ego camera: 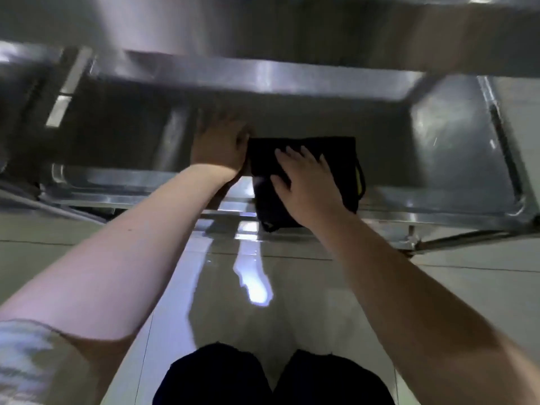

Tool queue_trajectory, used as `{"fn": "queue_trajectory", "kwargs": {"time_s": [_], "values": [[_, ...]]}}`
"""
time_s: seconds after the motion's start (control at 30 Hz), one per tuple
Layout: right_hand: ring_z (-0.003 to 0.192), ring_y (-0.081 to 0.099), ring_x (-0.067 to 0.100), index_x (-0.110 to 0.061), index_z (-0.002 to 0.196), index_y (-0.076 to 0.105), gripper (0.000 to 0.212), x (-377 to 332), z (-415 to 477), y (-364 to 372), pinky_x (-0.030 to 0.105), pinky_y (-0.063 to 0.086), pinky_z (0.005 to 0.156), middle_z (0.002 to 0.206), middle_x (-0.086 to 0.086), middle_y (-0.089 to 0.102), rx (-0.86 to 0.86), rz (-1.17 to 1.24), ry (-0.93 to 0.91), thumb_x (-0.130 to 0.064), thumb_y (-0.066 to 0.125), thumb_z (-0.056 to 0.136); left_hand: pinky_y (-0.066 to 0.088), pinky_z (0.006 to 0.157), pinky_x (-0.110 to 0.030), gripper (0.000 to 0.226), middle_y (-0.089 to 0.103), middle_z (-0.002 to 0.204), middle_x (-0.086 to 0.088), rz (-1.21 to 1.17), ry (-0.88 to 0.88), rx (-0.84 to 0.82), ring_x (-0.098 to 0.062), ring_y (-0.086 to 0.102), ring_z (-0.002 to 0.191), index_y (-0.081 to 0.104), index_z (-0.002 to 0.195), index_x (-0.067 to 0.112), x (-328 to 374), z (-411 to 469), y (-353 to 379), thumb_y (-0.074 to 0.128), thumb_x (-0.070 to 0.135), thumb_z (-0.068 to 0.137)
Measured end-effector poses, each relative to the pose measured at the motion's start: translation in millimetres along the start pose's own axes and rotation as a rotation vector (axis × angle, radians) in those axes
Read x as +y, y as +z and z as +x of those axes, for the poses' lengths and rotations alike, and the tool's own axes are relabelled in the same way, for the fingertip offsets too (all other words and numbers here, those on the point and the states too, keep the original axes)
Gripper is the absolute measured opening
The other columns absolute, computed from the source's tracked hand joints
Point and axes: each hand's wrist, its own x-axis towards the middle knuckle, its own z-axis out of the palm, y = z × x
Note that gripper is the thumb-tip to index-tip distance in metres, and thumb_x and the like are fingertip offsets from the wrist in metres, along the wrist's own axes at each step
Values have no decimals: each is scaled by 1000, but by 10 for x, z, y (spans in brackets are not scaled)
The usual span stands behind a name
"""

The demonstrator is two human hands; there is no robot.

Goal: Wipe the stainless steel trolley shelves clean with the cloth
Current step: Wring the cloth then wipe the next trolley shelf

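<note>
Two bare forearms, seen from the wearer's own viewpoint. Far back from the left hand (217,144), at the upper arm, is the loose hem of a short sleeve (26,361), pale grey with blurred lighter patches. The arm behind the right hand (306,182) is bare to the picture's edge. Well below both hands, two knees (216,378) are covered in plain black fabric.

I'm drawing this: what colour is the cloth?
The cloth is black with a yellow strip; head view.
</note>
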Motion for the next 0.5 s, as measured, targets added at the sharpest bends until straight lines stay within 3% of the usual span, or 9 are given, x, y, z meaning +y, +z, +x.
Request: {"fn": "queue_trajectory", "kwargs": {"time_s": [0.07, 0.17, 0.27, 0.4, 0.5], "values": [[150, 1, 31, -36, 155, 14, 60, -23, -18, 230, 54, -3, 119, 165, -1, 8, -35, -120, -9, -54, 27, 99, 9, 118, -55, 44, 38, 155, -8, 68, 39, 28, -32, 23, 147, 44, 146, 22, -134, 95, 87, 37, 32, 104], [150, -7, 31, -50, 151, 9, 59, 162, 138, 334, 53, -13, 118, 164, -11, 1, 19, -112, 26, -62, 27, 96, 2, 117, -60, 50, 26, 161, -2, 105, 55, 21, -29, 11, 150, 31, 152, 25, -213, 186, 213, 30, 38, 105], [149, -9, 34, -55, 149, 5, 60, 605, 259, 205, 53, -12, 117, 163, -16, -1, -2, -149, 154, -65, 27, 95, 0, 117, -61, 51, 19, 163, 1, 107, 41, -18, -28, 7, 151, 22, 154, 32, -218, 218, 249, 25, 43, 104], [149, -7, 38, -54, 149, 1, 60, 1590, 187, -185, 58, -7, 117, 164, -10, -3, -45, -157, 492, -66, 23, 95, 1, 116, -62, 52, 18, 163, 0, 146, 49, -33, -29, 9, 150, 17, 155, 39, -196, 212, 232, 22, 44, 104], [148, -6, 43, -51, 151, 0, 60, 1648, 229, -195, 62, -5, 116, 165, -5, -3, -16, -185, 650, -67, 17, 95, 0, 116, -62, 52, 19, 163, 1, 152, 42, -29, -29, 10, 150, 15, 154, 41, -185, 220, 271, 21, 45, 103]]}}
